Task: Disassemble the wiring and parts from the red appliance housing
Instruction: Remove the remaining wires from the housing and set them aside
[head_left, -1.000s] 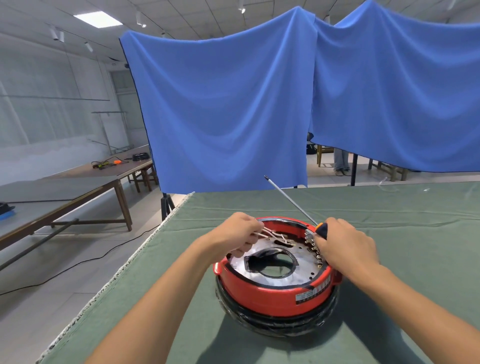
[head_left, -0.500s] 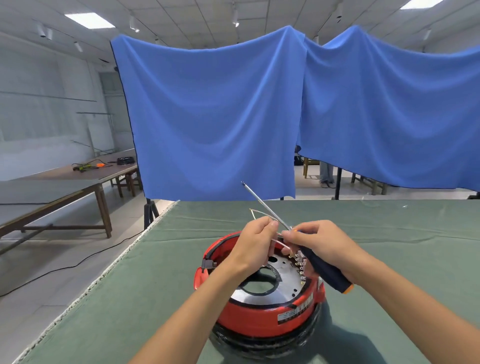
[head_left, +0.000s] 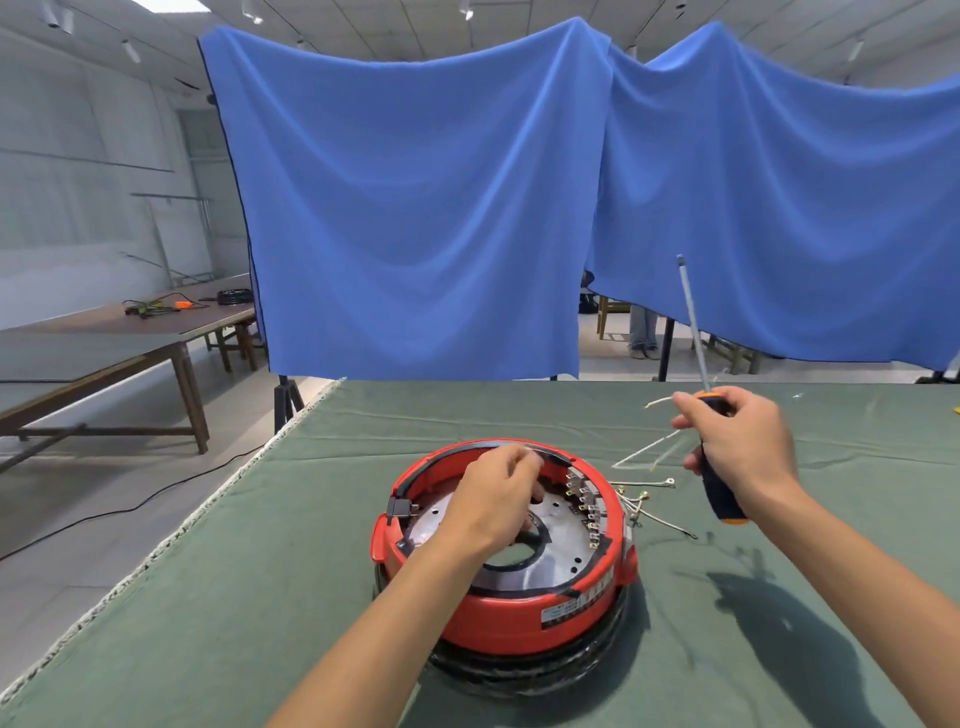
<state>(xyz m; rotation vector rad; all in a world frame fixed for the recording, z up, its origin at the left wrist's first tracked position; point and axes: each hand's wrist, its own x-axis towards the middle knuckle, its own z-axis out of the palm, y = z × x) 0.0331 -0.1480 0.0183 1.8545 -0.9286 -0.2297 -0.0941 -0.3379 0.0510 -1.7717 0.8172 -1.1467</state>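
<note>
A person's left hand (head_left: 493, 501) reaches into the red appliance housing (head_left: 501, 613) near the left edge of the green-covered table (head_left: 218, 623), fingers curled; whether they grip anything cannot be told. The right hand (head_left: 737, 447), raised to the right of the housing, grips a screwdriver (head_left: 719, 493), shaft upright, with a pale wire (head_left: 657, 401). The housing's white label (head_left: 561, 613) is unreadable. Loose wires (head_left: 647, 501) lie beside it.

1. The left hand (head_left: 493, 501) covers the far middle of the red housing (head_left: 498, 618); whether its curled fingertips hold anything cannot be told.
2. The right hand (head_left: 737, 447) hides the screwdriver (head_left: 719, 493) handle's middle.
3. The white wire (head_left: 657, 447) by that hand is motion-blurred.
4. The person (head_left: 641, 327) behind the blue cloth (head_left: 415, 208) shows only as legs.
</note>
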